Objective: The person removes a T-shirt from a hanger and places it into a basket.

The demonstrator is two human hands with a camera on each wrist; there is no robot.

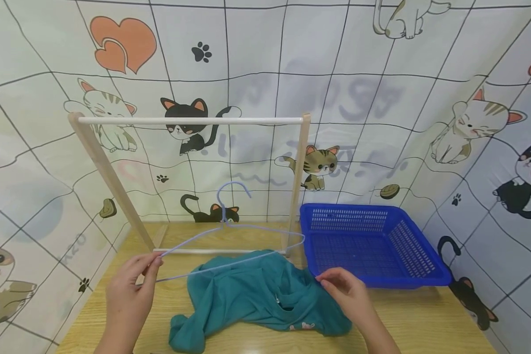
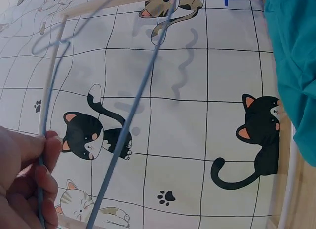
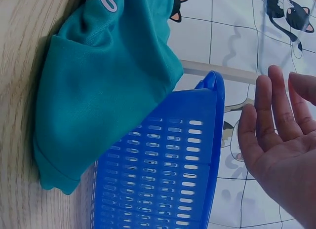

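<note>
My left hand [image 1: 130,287] pinches a thin light-blue clothes hanger [image 1: 223,267] near one end, thumb against fingers. The hanger stands up over the table with its hook at the top. In the left wrist view, the hanger's long bar [image 2: 129,120] slants past the hand. Below it lies a crumpled teal garment [image 1: 243,295] with a gathered opening and small pink decorations near its front edge. My right hand [image 1: 349,295], fingers loosely bent, is at the garment's right side; the right wrist view shows nothing in this hand [image 3: 284,135].
Behind the garment stands a small wooden rack with a white top rod [image 1: 190,120]. To the right, a blue perforated basket [image 1: 358,250] sits against the garment's edge. A cat-patterned sheet [image 1: 256,54] covers the walls behind the wooden table [image 1: 407,319].
</note>
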